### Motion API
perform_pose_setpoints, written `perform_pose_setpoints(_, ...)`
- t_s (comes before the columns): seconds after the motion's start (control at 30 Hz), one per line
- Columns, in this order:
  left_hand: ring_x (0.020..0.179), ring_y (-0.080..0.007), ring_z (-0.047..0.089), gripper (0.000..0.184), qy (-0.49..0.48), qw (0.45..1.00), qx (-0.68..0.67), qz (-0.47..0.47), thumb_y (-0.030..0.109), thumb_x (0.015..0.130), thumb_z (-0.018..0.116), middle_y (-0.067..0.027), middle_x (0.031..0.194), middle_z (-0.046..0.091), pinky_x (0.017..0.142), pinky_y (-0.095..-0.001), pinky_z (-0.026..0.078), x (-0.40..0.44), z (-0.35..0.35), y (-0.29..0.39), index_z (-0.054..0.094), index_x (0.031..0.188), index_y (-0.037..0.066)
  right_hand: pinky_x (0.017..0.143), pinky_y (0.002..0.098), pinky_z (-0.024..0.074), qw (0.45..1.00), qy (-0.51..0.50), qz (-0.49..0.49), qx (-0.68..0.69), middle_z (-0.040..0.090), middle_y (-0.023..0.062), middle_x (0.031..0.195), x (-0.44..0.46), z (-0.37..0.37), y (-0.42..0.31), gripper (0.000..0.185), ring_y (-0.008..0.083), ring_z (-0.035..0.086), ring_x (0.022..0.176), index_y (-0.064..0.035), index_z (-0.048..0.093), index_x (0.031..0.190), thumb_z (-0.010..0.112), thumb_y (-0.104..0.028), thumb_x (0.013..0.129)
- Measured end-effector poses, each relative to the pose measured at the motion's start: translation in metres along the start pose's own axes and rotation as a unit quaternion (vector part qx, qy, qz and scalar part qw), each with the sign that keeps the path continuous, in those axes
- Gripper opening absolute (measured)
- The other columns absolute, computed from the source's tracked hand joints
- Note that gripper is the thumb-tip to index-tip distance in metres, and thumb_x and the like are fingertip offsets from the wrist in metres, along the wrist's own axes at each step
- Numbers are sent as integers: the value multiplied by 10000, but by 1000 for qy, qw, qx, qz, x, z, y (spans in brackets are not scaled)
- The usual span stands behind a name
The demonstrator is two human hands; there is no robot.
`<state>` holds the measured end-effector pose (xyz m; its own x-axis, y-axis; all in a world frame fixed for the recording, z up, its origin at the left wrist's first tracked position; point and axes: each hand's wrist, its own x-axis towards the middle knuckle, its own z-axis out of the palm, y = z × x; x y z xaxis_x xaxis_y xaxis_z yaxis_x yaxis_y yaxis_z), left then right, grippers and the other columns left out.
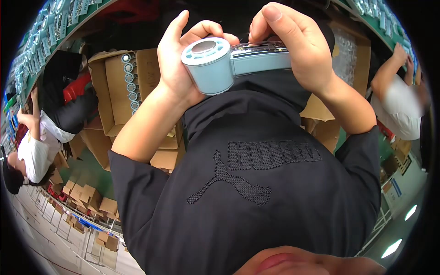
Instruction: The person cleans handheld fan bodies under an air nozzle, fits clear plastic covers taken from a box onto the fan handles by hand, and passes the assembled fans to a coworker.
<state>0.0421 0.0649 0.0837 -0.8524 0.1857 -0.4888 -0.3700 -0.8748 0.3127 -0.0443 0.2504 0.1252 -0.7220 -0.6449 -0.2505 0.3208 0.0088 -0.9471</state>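
Observation:
A light blue device (211, 73) with a round head and a straight handle lies sideways between my two hands. Its head has a silver disc on top, and clear, shiny material shows along the handle. My left hand (176, 64) cups the round head from behind and the side, thumb raised. At the handle's far end is my right hand (305, 50), its fingers curled round the end and the thumb bent over near the index finger. What the right fingertips pinch, if anything, is too small to tell.
An open cardboard box (110, 91) with a column of round light blue parts (130, 87) stands at the left. Another box (362, 64) with clear plastic pieces is at the right. Benches with many blue parts run along both upper sides, a person at each.

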Motion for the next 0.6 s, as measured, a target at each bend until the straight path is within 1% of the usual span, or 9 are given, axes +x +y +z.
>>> perform_pose_setpoints(0.07,831,-248,672,511,7,1000,7,0,511,1034,395,-136,894,683,799,-342,520,0,2,1,629,938,67,729,230,425,1000,3,-1,-4,643,48,850,0,0,2,291,119,532,759,-24,667,924,498,-219,1059)
perform_pose_setpoints(0.2,845,-256,668,511,-45,999,25,10,507,1026,402,-143,880,684,807,-351,515,5,2,5,633,933,61,752,255,494,999,35,-30,27,673,77,852,0,-1,6,219,132,582,764,-27,700,870,606,-164,1013)
perform_pose_setpoints(0.23,845,-256,668,511,-43,999,25,9,507,1026,402,-143,880,684,807,-351,515,6,-1,5,633,933,61,752,255,494,999,36,-28,30,673,77,852,0,0,7,219,132,582,764,-27,700,870,606,-164,1013)
perform_pose_setpoints(0.37,839,-259,663,516,19,998,58,11,504,1033,390,-146,859,683,794,-341,503,15,-6,10,633,920,64,783,270,500,987,-28,-22,-160,672,77,929,3,-8,4,410,145,616,839,-4,676,1030,434,-331,1076)
perform_pose_setpoints(0.43,810,-251,650,534,72,995,61,27,521,1040,377,-139,831,675,767,-327,488,19,-4,11,627,901,69,752,296,520,983,-100,54,-141,683,83,983,5,-26,-3,332,149,626,863,-9,686,1075,586,-319,1010)
perform_pose_setpoints(0.47,810,-251,650,534,53,995,68,43,521,1040,377,-139,831,675,767,-327,488,20,-1,18,627,901,69,752,296,520,982,-98,33,-156,683,83,983,8,-26,-11,332,149,626,863,-9,686,1075,586,-319,1010)
perform_pose_setpoints(0.53,751,-225,612,578,47,996,70,31,567,1045,350,-126,804,657,726,-312,464,14,7,22,604,870,78,632,279,520,969,-168,108,-145,682,70,953,-2,-25,-18,250,134,616,767,-50,700,1073,724,-243,916)
perform_pose_setpoints(0.57,711,-203,568,624,35,994,100,30,624,1041,323,-118,775,637,701,-302,445,9,11,18,581,856,87,649,288,535,950,-213,37,-224,693,74,980,-3,-31,-15,276,122,619,755,-42,692,1091,776,-169,861)
perform_pose_setpoints(0.6,711,-194,555,650,-5,990,135,38,636,1045,289,-122,803,636,700,-301,443,3,9,13,575,880,75,665,307,541,935,-228,-38,-267,705,70,964,-8,-35,-4,271,149,629,733,-35,692,1095,759,-197,887)
